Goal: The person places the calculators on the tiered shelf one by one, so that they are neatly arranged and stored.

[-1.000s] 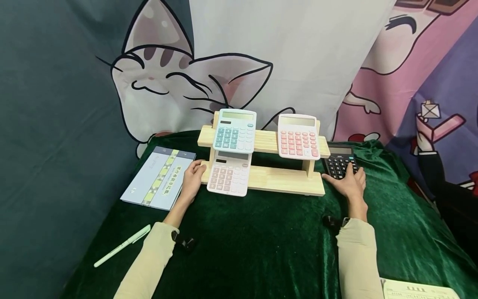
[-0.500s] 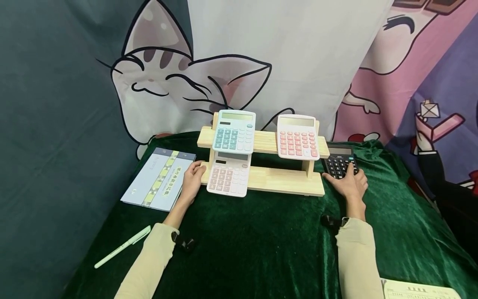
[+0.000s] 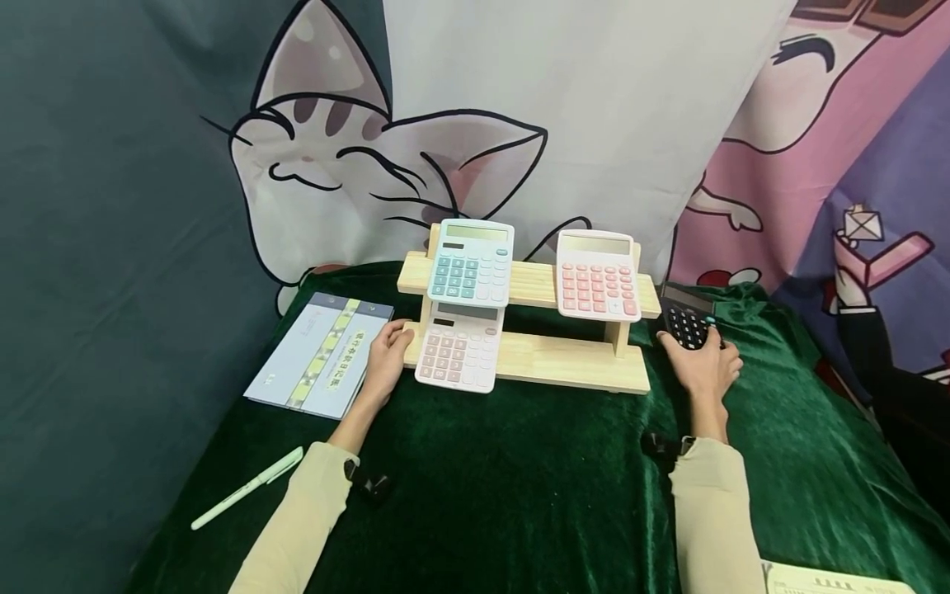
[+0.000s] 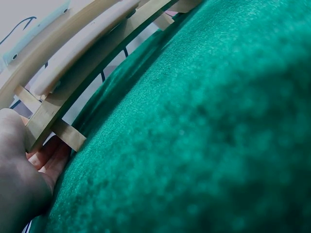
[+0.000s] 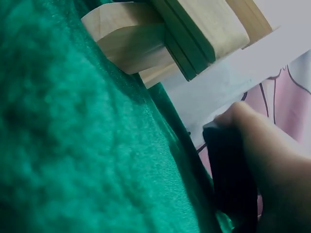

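My left hand holds the left end of a two-tier wooden stand. In the left wrist view the thumb lies at the top of the lower board's end and the fingers reach under it. My right hand grips a black calculator by its near part, just right of the stand. The calculator sits at an angle, and the hand hides its lower end. A blue calculator and a white one with pink keys lean on the upper tier. Below the blue one, a pale pink calculator leans on the lower tier.
A blue-grey notebook with a patterned band lies left of the stand. Nearer, a light green pen rests on the green velvet cloth. A pale printed item is cut off at bottom right. A cartoon curtain hangs behind.
My right hand has shifted slightly right with the black calculator, which has turned and tilted from its earlier flat pose. The left hand keeps its hold on the stand.
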